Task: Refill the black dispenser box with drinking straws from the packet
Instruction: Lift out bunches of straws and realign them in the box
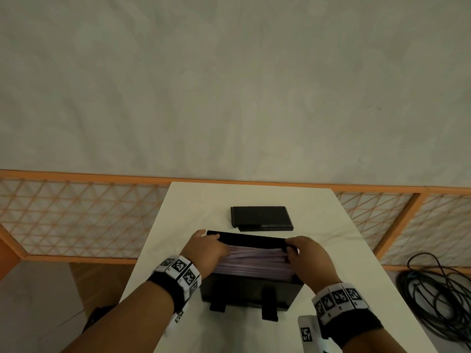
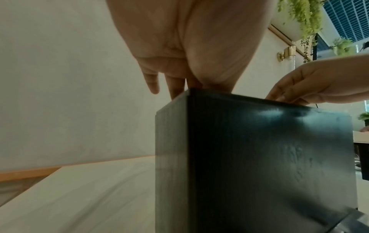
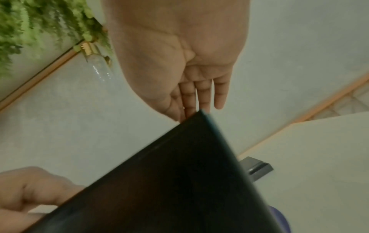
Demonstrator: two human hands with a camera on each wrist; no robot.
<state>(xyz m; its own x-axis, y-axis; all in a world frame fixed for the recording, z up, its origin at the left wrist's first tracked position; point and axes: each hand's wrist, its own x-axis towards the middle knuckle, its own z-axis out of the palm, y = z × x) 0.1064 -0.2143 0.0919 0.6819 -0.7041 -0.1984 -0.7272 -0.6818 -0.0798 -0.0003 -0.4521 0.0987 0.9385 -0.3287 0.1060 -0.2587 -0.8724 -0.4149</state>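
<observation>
Both hands' grip on straws [image 1: 254, 261] (inside dispenser box [image 1: 251, 293])

Left hand [image 2: 185, 47] fingers extended down behind black dispenser box [image 2: 259, 157] top corner. Right hand [image 2: 319, 83] fingertips at far rim. White table [image 2: 79, 197] below.

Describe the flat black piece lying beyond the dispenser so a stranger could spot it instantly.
Find the white table against the orange lattice railing. Just behind the open black dispenser box filled with straws lies the black lid. Unlike the box, it is flat, closed-faced, and no hand touches it.
</observation>
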